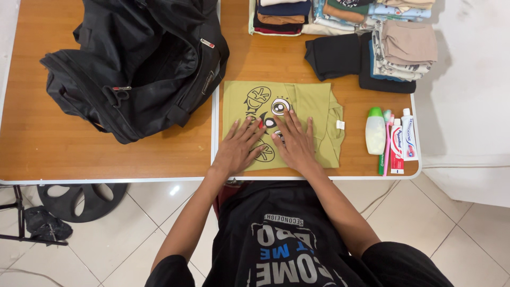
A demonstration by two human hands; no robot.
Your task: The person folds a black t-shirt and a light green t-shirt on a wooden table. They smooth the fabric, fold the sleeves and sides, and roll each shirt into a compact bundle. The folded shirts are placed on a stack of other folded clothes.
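Our left hand (pixel 240 146) and right hand (pixel 294 141) lie flat, palms down and fingers spread, side by side on a folded olive-green T-shirt (pixel 313 106), gripping nothing. The shirt rests on the wooden surface (pixel 276 66) near its front edge, folded into a rough rectangle, with a cartoon print in black, white and a touch of red showing between and above our fingers, and a small white tag at its right edge. Just left of the shirt, across the seam where two table panels meet, sits an open black duffel bag (pixel 138 64), its side touching the shirt's upper left corner. To the right lie a white bottle with a green cap (pixel 375 131), a toothbrush (pixel 385 143) and two toothpaste tubes (pixel 404 141), close together. Behind the shirt, well apart from our hands, are stacks of folded clothes (pixel 372 37), including dark pieces and pale printed ones.
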